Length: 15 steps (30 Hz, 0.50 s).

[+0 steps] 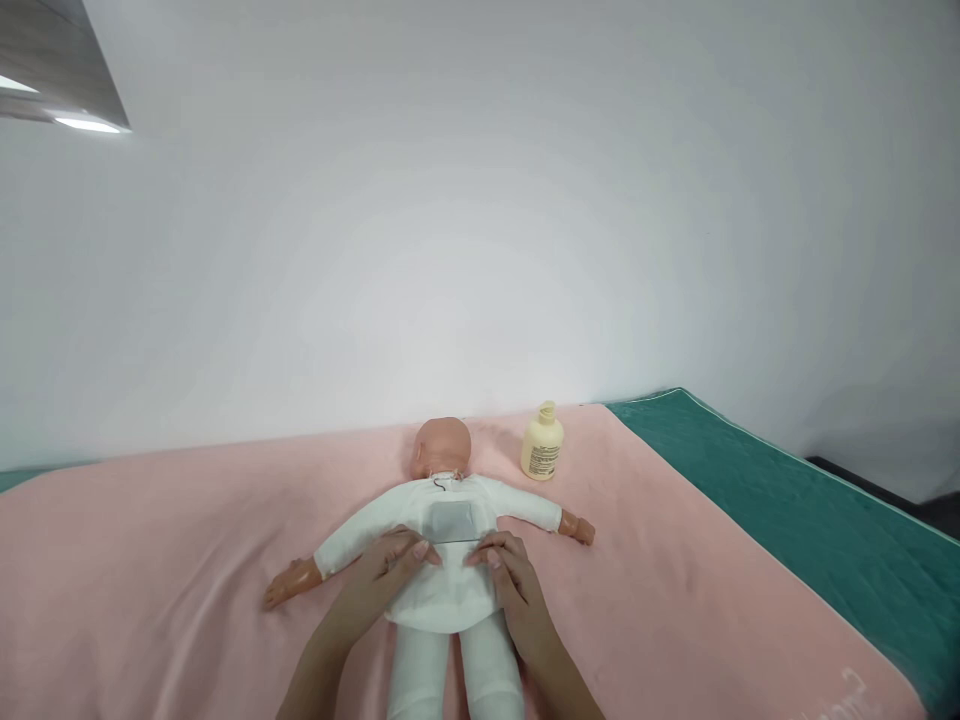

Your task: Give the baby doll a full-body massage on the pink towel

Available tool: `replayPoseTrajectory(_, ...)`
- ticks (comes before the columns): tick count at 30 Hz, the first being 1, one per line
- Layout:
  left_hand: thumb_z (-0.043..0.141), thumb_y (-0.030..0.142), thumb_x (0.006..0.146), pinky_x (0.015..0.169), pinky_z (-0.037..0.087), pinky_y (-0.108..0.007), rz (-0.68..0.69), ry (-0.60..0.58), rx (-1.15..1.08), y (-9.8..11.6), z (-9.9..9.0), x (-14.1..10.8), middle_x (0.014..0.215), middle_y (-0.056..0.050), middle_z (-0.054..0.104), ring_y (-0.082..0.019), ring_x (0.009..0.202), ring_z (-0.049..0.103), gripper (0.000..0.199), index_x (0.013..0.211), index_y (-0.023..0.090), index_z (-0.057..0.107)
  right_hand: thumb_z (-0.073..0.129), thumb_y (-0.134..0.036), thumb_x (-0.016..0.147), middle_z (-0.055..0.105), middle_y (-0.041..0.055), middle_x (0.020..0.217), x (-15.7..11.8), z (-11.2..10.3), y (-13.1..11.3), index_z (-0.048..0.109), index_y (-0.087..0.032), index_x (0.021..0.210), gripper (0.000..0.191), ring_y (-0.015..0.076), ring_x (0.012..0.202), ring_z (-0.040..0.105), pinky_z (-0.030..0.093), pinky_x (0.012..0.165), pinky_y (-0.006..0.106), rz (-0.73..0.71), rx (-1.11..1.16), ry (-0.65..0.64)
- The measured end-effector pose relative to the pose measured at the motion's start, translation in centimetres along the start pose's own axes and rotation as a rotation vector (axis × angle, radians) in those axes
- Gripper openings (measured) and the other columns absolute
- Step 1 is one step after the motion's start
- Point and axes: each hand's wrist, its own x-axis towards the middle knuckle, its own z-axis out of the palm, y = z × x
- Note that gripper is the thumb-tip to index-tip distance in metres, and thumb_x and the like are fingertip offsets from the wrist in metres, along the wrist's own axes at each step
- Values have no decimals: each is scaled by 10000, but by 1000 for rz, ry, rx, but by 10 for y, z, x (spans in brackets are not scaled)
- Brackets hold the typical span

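A baby doll (443, 600) with a white cloth body lies stretched out on a pink blanket (187, 560), its bald head (445, 447) at the far end and its arms spread. What shows seems to be its back, with a grey rectangular panel (451, 521) set into the cloth. Just below the panel, my left hand (397, 565) rests on the doll's left-hand side in view, fingers curled and thumb drawn in. Opposite it, my right hand (514, 580) is curled the same way against the cloth. The fingertips of both hands point inward, with a narrow gap between them.
A pale yellow pump bottle (543, 447) stands upright beyond the doll's right-hand arm. Green cloth (810, 520) extends past the blanket's right edge. Behind the bed rises a white wall (480, 200). A dark object (862, 485) sits at the far right.
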Motion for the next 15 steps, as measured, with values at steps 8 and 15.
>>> replayPoseTrajectory(8,374,506,924,986,344,-417,-43,-74,85,-1,3,5,887,-29,726,-238,933,607,462,821,238,736,367,-485,960,636,68,912,2,3,2,751,-260,850,458,247,956,580,471,880,369,3,-10,-20)
replayPoseTrajectory(15,391,430,943,898,430,-359,91,57,-58,-11,5,6,934,-62,707,-223,958,605,405,883,197,717,393,-485,951,617,63,1079,0,1,4,711,-304,995,369,259,1069,545,450,941,400,-21,-6,11)
